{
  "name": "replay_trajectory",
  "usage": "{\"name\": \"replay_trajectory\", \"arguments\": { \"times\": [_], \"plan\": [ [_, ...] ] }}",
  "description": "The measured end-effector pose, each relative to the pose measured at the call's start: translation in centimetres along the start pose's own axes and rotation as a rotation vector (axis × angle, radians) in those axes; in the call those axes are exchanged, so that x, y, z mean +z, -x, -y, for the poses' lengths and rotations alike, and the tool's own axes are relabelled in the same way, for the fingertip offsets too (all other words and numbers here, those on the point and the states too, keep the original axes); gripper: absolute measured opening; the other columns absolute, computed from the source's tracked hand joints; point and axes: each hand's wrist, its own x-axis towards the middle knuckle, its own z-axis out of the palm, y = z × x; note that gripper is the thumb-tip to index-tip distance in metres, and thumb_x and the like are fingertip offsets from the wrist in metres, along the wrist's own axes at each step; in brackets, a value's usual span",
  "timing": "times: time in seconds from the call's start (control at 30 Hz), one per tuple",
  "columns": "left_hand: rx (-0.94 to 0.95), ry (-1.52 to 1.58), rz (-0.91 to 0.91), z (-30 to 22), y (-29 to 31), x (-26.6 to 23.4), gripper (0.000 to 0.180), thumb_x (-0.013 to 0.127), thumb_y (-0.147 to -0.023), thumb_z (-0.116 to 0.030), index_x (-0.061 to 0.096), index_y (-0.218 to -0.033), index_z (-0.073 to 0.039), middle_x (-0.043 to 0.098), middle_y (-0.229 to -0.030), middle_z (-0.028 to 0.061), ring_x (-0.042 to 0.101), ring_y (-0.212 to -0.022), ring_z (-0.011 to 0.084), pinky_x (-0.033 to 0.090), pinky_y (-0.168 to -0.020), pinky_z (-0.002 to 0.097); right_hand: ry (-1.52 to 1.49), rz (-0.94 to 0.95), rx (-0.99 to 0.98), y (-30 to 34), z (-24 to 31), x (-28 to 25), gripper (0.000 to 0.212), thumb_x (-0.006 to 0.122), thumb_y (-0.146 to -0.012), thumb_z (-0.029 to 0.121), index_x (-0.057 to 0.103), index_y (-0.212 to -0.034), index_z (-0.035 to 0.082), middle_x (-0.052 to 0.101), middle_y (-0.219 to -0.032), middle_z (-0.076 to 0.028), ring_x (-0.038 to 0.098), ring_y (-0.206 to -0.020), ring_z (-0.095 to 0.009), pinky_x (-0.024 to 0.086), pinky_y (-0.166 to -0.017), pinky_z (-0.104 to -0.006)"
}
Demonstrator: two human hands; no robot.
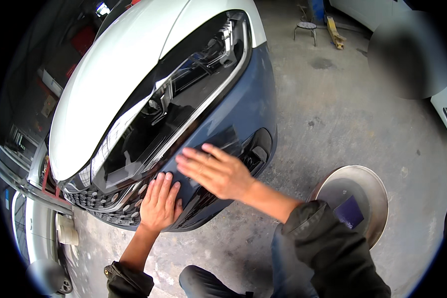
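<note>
Black-sleeved left hand (159, 204): laid on bumper (256, 89), fingers extended, nothing gripped.
Right hand (217, 174): straightened across bumper; anything beneath cannot be told.
Bumper: fitted below headlight (184, 84).
Bucket (376, 193): purple sheet (349, 212) contained.
Stool (306, 25): placed well beyond.

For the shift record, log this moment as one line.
left hand: on blue-grey bumper | right hand: over bumper, fingers extended | bucket: on floor, purple sheet inside

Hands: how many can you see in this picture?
2: the left hand, at the front of the car beside the grille; the right hand, farther right, over the blue bumper. Others could be hidden.
</note>
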Motion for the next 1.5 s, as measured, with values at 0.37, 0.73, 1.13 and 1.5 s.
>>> {"name": "replay_trajectory", "arguments": {
  "times": [0.37, 0.73, 1.13, 1.5],
  "plan": [
    [-0.015, -0.059, -0.030, -0.2, 0.0, -0.2, 0.051, 0.059, -0.092, -0.023, 0.054, -0.138, 0.000, 0.051, -0.147, 0.0257, 0.049, -0.137, 0.0435, 0.036, -0.116, 0.0514, -0.019, -0.200, 0.333, 2.4, -4.3, -2.1, 0.050, 0.058, -0.093, 0.008, 0.056, -0.142, 0.002, 0.050, -0.153, -0.015, 0.044, -0.145, -0.029, 0.033, -0.120, -0.0476],
    [-0.021, -0.024, -0.065, -0.1, -0.3, -0.2, 0.051, 0.060, -0.091, -0.021, 0.055, -0.137, -0.001, 0.053, -0.145, 0.0251, 0.051, -0.136, 0.0421, 0.038, -0.115, 0.0502, 0.158, -0.131, 0.418, 2.3, -9.9, -3.9, 0.057, 0.060, -0.088, 0.007, 0.053, -0.144, -0.001, 0.049, -0.153, -0.017, 0.044, -0.144, -0.032, 0.034, -0.120, -0.0472],
    [-0.032, 0.006, -0.038, -0.3, 0.2, -0.4, 0.049, 0.063, -0.088, -0.020, 0.056, -0.131, 0.001, 0.052, -0.145, 0.0276, 0.049, -0.136, 0.0462, 0.039, -0.114, 0.0544, 0.150, -0.040, 0.125, 0.7, -12.1, -5.5, 0.050, 0.063, -0.086, 0.005, 0.064, -0.136, 0.010, 0.058, -0.147, -0.006, 0.049, -0.142, -0.022, 0.034, -0.120, -0.0475],
    [-0.063, -0.025, -0.054, -0.4, -0.1, -0.1, 0.051, 0.062, -0.085, -0.023, 0.059, -0.132, -0.006, 0.055, -0.145, 0.0188, 0.052, -0.136, 0.0364, 0.040, -0.114, 0.0473, -0.459, -0.380, 1.215, 0.3, -21.0, -11.2, 0.042, 0.054, -0.097, 0.027, 0.059, -0.120, -0.008, 0.071, -0.102, -0.018, 0.069, -0.087, -0.024, 0.054, -0.076, -0.0385]
  ]
}}
